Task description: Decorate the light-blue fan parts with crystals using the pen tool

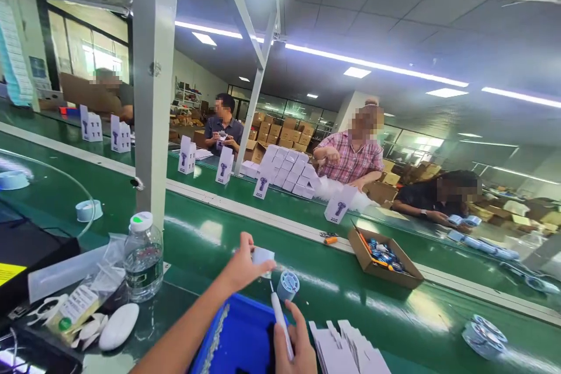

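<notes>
- White pen-shaped stick [281,320]: I grip it in my right hand [294,347], fingers wrapped around its lower end, tip pointing up toward the left hand.
- My left hand [242,266] pinches a small white tag [263,256] between thumb and fingertips, held just above the green belt [333,280].
- A little round blue-grey spool [287,285] sits on the belt just beside the stick's tip, untouched by either hand.
- Below my wrists is a blue bin [239,342]; I cannot tell what is in it.
- To the right lies a fan of flat white cartons [346,347], all unfolded, so by my reading most of the packing is left to do.
- More spools [484,336] wait further right, well apart from my hands.
- I judge the work at an early stage: one tag in hand, nothing yet boxed on my side.
- A water bottle [143,257] stands to my left on the tabletop [175,310].
- Across the belt, other people handle upright white boxes [289,172].
</notes>
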Tool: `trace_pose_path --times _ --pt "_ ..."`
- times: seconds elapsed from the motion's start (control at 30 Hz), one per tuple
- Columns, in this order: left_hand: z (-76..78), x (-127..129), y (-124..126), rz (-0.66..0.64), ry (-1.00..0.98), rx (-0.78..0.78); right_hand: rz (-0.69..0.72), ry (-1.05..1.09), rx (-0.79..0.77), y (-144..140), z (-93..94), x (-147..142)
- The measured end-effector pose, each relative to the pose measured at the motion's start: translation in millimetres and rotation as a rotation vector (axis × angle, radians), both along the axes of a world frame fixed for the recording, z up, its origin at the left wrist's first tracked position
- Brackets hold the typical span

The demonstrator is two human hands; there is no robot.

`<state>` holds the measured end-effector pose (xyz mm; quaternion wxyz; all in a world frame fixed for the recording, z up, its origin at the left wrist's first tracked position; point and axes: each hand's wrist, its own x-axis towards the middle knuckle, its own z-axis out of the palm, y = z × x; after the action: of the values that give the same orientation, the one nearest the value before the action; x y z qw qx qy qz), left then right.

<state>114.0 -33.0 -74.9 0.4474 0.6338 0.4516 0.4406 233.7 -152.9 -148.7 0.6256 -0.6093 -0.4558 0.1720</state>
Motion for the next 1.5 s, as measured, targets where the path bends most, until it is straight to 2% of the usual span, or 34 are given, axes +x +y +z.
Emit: trace_pose_path --times 0.1,0.17,0.3,0.4,0.47,0.6,0.73,1.0,1.23,1.3,1.4,1.5 --pt "-14.6 -21.8 15.6 0.159 0.475 0.065 0.086 0.067 0.004 1.8 -3.4 -3.0" --pt "-26.6 -27.0 20.0 0.164 0.672 0.07 0.179 0.123 -0.004 1.2 -3.3 -5.5" --pt "-40.3 -23.6 23.0 0.14 0.749 0.069 0.376 0.157 -0.017 -5.9 0.5 -13.7" --pt "-34.9 -29.3 29.5 0.162 0.735 0.076 0.485 0.131 -0.064 -11.1 2.0 -20.1" --pt "-27.0 -41.7 35.8 0.196 0.737 0.075 0.505 0.118 -0.083 -12.3 0.7 -21.9" --pt "-13.6 -73.6 45.1 0.242 0.746 0.031 0.467 0.135 -0.09 -10.1 -5.5 -19.5" --pt "-10.4 -92.0 47.5 0.246 0.72 -0.02 0.476 0.149 -0.114 -8.1 -9.7 -15.2" --pt "-12.8 -94.4 49.9 0.286 0.696 -0.041 0.478 0.156 -0.149 -9.7 -10.3 -14.3" --pt "-10.9 -93.2 49.7 0.272 0.727 -0.053 0.497 0.112 -0.155 -8.8 -7.6 -16.5" --pt "-10.6 -93.2 50.4 0.277 0.728 -0.069 0.436 -0.01 -0.134 -9.2 -4.7 -13.4" --pt "-11.3 -94.8 53.1 0.305 0.73 -0.102 0.227 -0.181 -0.044 -9.3 -1.7 -2.6" --pt "-13.9 -98.5 56.5 0.381 0.737 -0.15 0.105 -0.184 -0.024 -7.8 -1.6 10.0"
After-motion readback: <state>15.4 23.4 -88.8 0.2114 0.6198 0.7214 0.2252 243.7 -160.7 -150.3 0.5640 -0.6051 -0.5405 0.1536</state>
